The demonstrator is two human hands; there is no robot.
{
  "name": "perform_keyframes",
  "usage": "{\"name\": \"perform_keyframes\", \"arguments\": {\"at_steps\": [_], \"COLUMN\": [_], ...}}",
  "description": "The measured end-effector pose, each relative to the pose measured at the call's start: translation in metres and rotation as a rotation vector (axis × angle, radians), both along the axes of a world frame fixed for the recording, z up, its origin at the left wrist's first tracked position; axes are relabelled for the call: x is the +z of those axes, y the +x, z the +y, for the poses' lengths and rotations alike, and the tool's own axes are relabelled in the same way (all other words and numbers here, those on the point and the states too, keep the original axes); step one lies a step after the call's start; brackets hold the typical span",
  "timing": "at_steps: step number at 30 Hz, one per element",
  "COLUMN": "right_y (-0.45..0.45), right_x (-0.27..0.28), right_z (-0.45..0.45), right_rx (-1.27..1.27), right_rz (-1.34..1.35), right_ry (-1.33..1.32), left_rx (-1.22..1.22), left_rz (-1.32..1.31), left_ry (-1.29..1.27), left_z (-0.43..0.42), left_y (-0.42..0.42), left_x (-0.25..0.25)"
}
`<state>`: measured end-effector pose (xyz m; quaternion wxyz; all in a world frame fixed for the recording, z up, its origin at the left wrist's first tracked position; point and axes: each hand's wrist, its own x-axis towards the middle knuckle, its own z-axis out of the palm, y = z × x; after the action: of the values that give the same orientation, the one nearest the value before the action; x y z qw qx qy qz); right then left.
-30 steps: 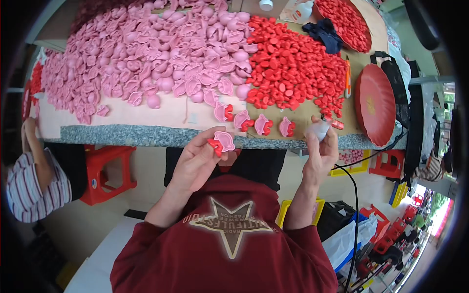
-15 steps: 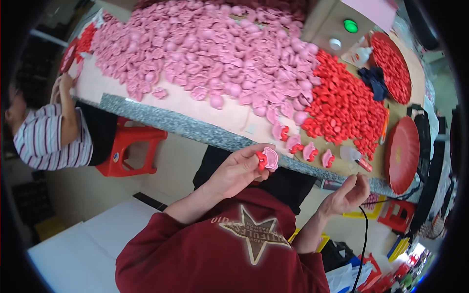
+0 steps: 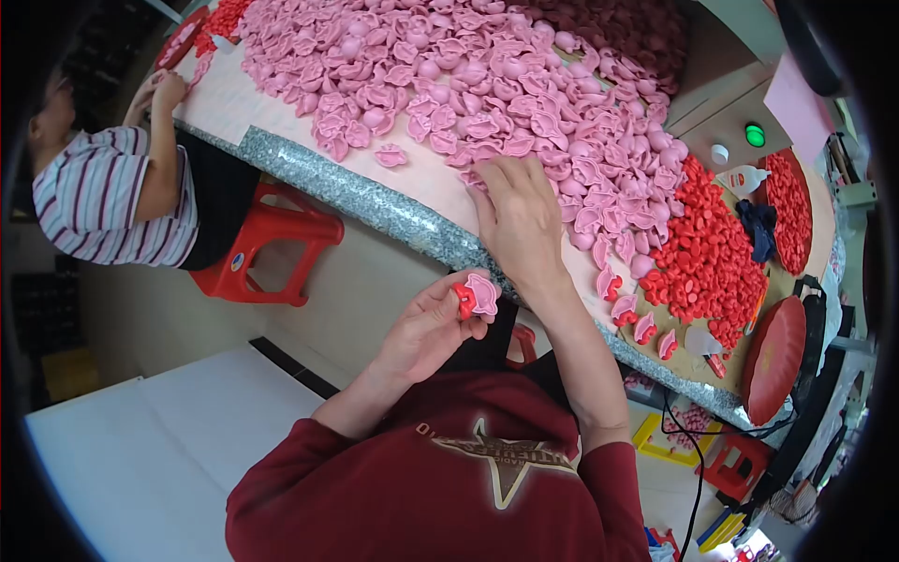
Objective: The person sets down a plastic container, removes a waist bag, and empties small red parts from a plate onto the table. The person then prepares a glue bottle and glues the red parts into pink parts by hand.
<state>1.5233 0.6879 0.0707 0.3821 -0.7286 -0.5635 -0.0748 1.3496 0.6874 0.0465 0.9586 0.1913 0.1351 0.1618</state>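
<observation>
My left hand (image 3: 434,323) is closed in front of my chest, pinching a small moulded piece: a pink shell-like part (image 3: 482,293) with a scalloped rim, joined to a red part (image 3: 464,301). My right hand (image 3: 521,217) reaches over the table edge to the near side of the heap of pink parts (image 3: 421,56). Its fingers curl down over pink parts there, with the thumb on the left; the fingertips are partly hidden. A lone pink part (image 3: 390,156) lies left of this hand. Several pink-and-red assembled pieces (image 3: 644,327) stand in a row along the edge at right.
Beside the pink heap lies a heap of red parts (image 3: 707,253). Further right are a red tray (image 3: 775,361), a small bottle (image 3: 700,341), a white glue bottle (image 3: 743,180) and a box with a green light (image 3: 755,136). A co-worker (image 3: 122,187) sits at left near a red stool (image 3: 267,245).
My right hand has moved left and forward from the table's right edge onto the pink parts. My left hand keeps its piece. The view has shifted, so the table appears further right.
</observation>
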Motion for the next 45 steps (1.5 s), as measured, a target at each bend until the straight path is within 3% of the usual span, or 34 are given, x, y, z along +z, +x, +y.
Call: {"name": "perform_keyframes", "arguments": {"at_steps": [8,12,20,23,26,29,32,38,45], "right_y": [0.004,0.01,0.013,0.012,0.003,-0.001,-0.001,-0.007,-0.019], "right_x": [0.0,0.019,0.008,0.003,0.013,0.01,0.002,0.031,0.031], "right_z": [0.002,-0.042,-0.105,-0.102,-0.098,-0.09,-0.088,-0.107,-0.126], "right_rx": [0.112,0.033,0.063,-0.012,-0.166,-0.176,-0.166,-0.078,0.022], "right_rz": [0.014,0.294,0.033,0.107,0.192,0.063,0.069,0.445,0.424], "right_ry": [-0.127,-0.037,-0.338,-0.186,-0.289,-0.3,-0.282,-0.191,-0.125], "left_rx": [0.019,0.023,-0.044,-0.039,-0.046,-0.034,-0.031,-0.023,-0.068], "left_rz": [0.014,0.029,0.027,0.062,0.066,0.078,0.085,0.1,0.123], "left_ry": [0.002,-0.003,-0.006,0.038,0.088,0.106,0.108,0.118,0.09], "left_z": [0.009,0.008,-0.003,-0.005,-0.004,-0.003,-0.002,-0.007,-0.02], "left_y": [0.001,0.005,0.015,0.016,0.014,0.014,0.015,0.018,0.031], "left_x": [-0.006,-0.003,-0.006,-0.001,-0.001,0.0,-0.001,-0.006,0.002]}}
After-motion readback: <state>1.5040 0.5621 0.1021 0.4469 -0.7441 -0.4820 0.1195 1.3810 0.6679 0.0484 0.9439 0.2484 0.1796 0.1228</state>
